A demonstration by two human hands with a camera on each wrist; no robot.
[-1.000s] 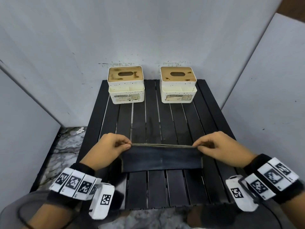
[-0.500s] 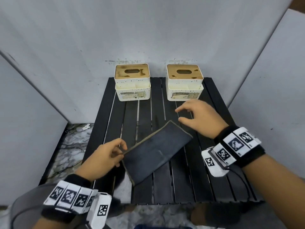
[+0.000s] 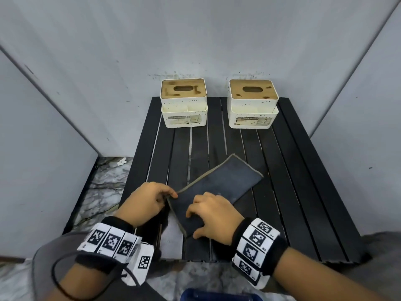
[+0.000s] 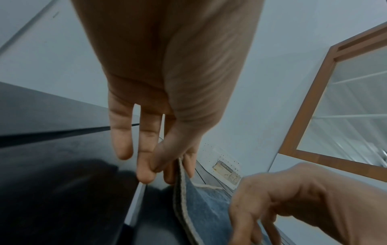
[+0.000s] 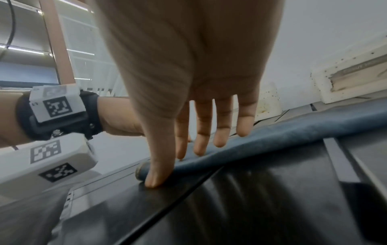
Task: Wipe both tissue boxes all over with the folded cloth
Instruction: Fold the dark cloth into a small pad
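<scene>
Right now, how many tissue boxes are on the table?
2. Both stand at the table's far edge against the wall: the left tissue box and the right tissue box, apart. Nothing suggests any hidden.

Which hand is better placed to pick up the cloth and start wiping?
Probably the right hand: it lies across the cloth, thumb at its near edge. The left hand only pinches one corner.
</scene>
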